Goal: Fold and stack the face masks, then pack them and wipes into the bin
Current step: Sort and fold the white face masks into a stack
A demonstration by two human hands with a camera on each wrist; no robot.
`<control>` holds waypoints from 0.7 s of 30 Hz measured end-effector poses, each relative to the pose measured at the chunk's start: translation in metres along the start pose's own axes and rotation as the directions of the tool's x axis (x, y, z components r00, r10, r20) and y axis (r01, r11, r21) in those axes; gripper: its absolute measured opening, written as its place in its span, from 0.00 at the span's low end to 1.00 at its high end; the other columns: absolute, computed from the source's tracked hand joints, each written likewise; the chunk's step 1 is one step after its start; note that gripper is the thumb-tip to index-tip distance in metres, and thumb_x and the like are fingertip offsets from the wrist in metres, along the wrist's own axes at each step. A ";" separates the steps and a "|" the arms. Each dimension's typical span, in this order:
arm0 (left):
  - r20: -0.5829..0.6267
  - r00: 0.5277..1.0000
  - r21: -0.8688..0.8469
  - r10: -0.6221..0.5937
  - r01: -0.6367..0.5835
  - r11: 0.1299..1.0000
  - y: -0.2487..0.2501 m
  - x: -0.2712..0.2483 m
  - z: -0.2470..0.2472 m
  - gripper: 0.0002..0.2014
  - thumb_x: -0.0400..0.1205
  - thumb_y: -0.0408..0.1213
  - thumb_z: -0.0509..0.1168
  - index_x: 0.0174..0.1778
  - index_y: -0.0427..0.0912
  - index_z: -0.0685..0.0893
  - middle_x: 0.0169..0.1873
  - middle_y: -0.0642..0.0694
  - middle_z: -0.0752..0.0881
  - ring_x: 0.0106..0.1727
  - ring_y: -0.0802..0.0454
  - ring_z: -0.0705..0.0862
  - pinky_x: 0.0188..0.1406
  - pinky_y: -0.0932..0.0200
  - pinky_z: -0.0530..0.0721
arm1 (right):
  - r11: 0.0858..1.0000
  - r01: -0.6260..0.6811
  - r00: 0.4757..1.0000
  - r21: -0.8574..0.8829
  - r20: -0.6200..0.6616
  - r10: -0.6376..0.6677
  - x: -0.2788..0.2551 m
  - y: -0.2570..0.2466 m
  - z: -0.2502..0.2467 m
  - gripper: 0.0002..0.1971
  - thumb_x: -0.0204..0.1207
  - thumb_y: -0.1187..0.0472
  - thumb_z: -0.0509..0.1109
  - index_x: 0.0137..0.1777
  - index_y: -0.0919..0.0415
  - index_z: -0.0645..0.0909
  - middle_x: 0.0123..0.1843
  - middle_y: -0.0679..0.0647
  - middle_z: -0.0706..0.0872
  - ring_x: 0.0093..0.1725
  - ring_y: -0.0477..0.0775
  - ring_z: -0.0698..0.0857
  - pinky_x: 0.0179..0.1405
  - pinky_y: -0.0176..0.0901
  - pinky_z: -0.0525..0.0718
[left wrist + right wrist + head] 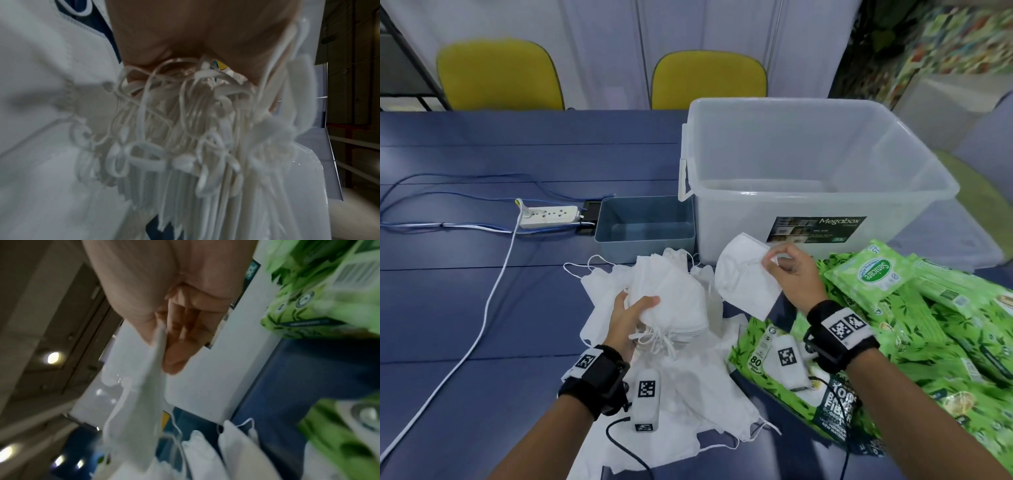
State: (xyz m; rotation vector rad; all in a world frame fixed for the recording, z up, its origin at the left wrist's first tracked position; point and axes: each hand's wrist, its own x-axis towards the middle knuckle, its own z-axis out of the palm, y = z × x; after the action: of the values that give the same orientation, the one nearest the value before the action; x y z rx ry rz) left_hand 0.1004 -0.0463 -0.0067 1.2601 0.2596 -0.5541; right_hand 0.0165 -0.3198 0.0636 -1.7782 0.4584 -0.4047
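Observation:
My left hand (631,310) grips a stack of folded white masks (671,301), thumb on top, above a heap of loose masks (688,387) on the blue table. Their ear loops (174,129) hang in a tangle close to the left wrist camera. My right hand (786,270) pinches one folded white mask (744,281) by its edge, held up in front of the clear bin (808,171). In the right wrist view the thumb and fingers (176,340) clamp that mask (139,410). Green wipe packs (928,308) lie to the right.
A small grey-blue tray (643,226) sits left of the bin. A white power strip (549,216) with cables (482,308) lies on the left of the table. Two yellow chairs (709,80) stand behind the table.

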 end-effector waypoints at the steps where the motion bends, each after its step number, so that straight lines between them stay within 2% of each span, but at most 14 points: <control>1: 0.004 1.000 0.010 0.008 -0.008 1.000 0.001 -0.002 0.001 0.43 0.54 0.45 0.78 0.67 0.44 0.74 0.48 0.45 0.88 0.45 0.43 0.79 0.36 0.53 0.77 | 0.997 -0.044 0.999 0.065 0.001 0.045 -0.004 -0.004 -0.001 0.09 0.78 0.72 0.69 0.40 0.59 0.79 0.37 0.51 0.87 0.34 0.49 0.83 0.34 0.34 0.81; 3: 0.002 1.000 0.019 0.017 -0.018 1.000 0.003 -0.005 0.003 0.43 0.53 0.45 0.78 0.67 0.45 0.73 0.44 0.48 0.87 0.40 0.45 0.78 0.25 0.60 0.74 | 0.936 -0.204 0.979 0.287 0.074 0.190 -0.015 -0.015 -0.002 0.10 0.82 0.68 0.62 0.40 0.62 0.80 0.33 0.50 0.90 0.31 0.51 0.87 0.27 0.39 0.86; 5: -0.006 1.000 0.023 0.021 -0.021 1.000 0.004 -0.007 0.005 0.44 0.53 0.46 0.78 0.68 0.47 0.73 0.46 0.47 0.87 0.40 0.45 0.77 0.24 0.61 0.73 | 0.833 -0.307 0.951 0.459 0.191 0.245 -0.026 -0.025 -0.004 0.10 0.84 0.65 0.59 0.42 0.63 0.78 0.39 0.56 0.92 0.32 0.57 0.89 0.27 0.44 0.89; 6: -0.006 1.000 0.032 0.019 -0.019 0.999 0.004 -0.009 0.006 0.44 0.53 0.46 0.78 0.68 0.48 0.72 0.47 0.47 0.86 0.42 0.45 0.77 0.26 0.60 0.73 | 0.815 -0.318 0.946 0.485 0.224 0.235 -0.030 -0.028 -0.005 0.08 0.83 0.66 0.60 0.43 0.63 0.77 0.44 0.58 0.92 0.33 0.58 0.90 0.28 0.44 0.89; 8: 0.000 1.000 0.042 0.022 -0.022 0.999 0.005 -0.012 0.009 0.43 0.53 0.46 0.78 0.67 0.49 0.73 0.46 0.46 0.86 0.43 0.44 0.77 0.30 0.57 0.73 | 0.865 -0.264 0.958 0.427 0.218 0.185 -0.038 -0.029 -0.002 0.03 0.79 0.69 0.66 0.44 0.64 0.79 0.47 0.58 0.92 0.32 0.56 0.90 0.28 0.42 0.88; 9: -0.004 1.000 0.047 0.024 -0.024 0.999 0.005 -0.014 0.010 0.44 0.52 0.47 0.78 0.67 0.50 0.73 0.45 0.46 0.86 0.43 0.44 0.78 0.33 0.55 0.74 | 0.899 -0.229 0.967 0.373 0.196 0.165 -0.040 -0.028 0.001 0.02 0.78 0.69 0.68 0.44 0.65 0.80 0.43 0.58 0.92 0.29 0.54 0.88 0.26 0.40 0.87; 11: -0.018 0.999 0.061 0.029 -0.028 0.998 0.005 -0.018 0.012 0.47 0.52 0.47 0.79 0.69 0.51 0.71 0.45 0.44 0.86 0.41 0.43 0.78 0.32 0.54 0.73 | 0.938 -0.177 0.979 0.297 0.149 0.137 -0.043 -0.027 0.006 0.04 0.76 0.66 0.71 0.41 0.65 0.82 0.31 0.57 0.89 0.19 0.51 0.81 0.18 0.36 0.80; 14: -0.026 0.998 0.108 0.061 -0.058 0.992 0.004 -0.020 0.014 0.51 0.50 0.47 0.78 0.73 0.50 0.67 0.46 0.42 0.85 0.37 0.44 0.78 0.27 0.58 0.72 | 0.957 -0.173 0.981 0.233 0.126 0.146 -0.043 -0.030 0.014 0.10 0.77 0.60 0.72 0.36 0.64 0.82 0.15 0.53 0.75 0.11 0.46 0.66 0.12 0.31 0.64; 16: -0.018 0.996 0.136 0.090 -0.087 0.987 0.005 -0.023 0.015 0.51 0.49 0.49 0.76 0.72 0.49 0.67 0.46 0.44 0.85 0.34 0.47 0.78 0.22 0.63 0.73 | 0.954 -0.199 0.972 0.223 0.169 0.164 -0.043 -0.033 0.021 0.10 0.78 0.59 0.71 0.37 0.64 0.83 0.13 0.50 0.68 0.11 0.45 0.61 0.12 0.31 0.60; 18: 0.021 0.992 0.142 0.128 -0.129 0.981 0.006 -0.028 0.019 0.50 0.49 0.51 0.73 0.71 0.47 0.68 0.48 0.46 0.85 0.33 0.48 0.76 0.19 0.66 0.73 | 0.956 -0.217 0.955 0.199 0.247 0.165 -0.044 -0.035 0.028 0.09 0.78 0.59 0.70 0.38 0.63 0.84 0.14 0.49 0.67 0.13 0.44 0.60 0.13 0.32 0.60; 19: 0.034 0.991 0.140 0.126 -0.129 0.982 0.006 -0.029 0.020 0.49 0.51 0.52 0.72 0.71 0.46 0.69 0.49 0.46 0.84 0.35 0.48 0.76 0.19 0.66 0.74 | 0.961 -0.218 0.943 0.171 0.290 0.162 -0.045 -0.034 0.032 0.10 0.79 0.59 0.70 0.38 0.62 0.85 0.15 0.48 0.67 0.14 0.43 0.60 0.14 0.32 0.60; 21: 0.065 0.992 0.137 0.109 -0.117 0.984 0.009 -0.030 0.023 0.45 0.56 0.53 0.70 0.71 0.43 0.69 0.53 0.45 0.83 0.42 0.48 0.80 0.26 0.62 0.80 | 0.972 -0.216 0.922 0.093 0.348 0.171 -0.045 -0.032 0.041 0.11 0.79 0.58 0.70 0.36 0.60 0.84 0.16 0.45 0.66 0.16 0.43 0.60 0.16 0.32 0.59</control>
State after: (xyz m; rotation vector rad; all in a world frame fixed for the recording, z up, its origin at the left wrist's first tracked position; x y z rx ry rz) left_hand 0.0772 -0.0594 0.0217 1.3838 0.1013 -0.5162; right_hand 0.0014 -0.2560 0.0835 -1.6160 0.3500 0.0145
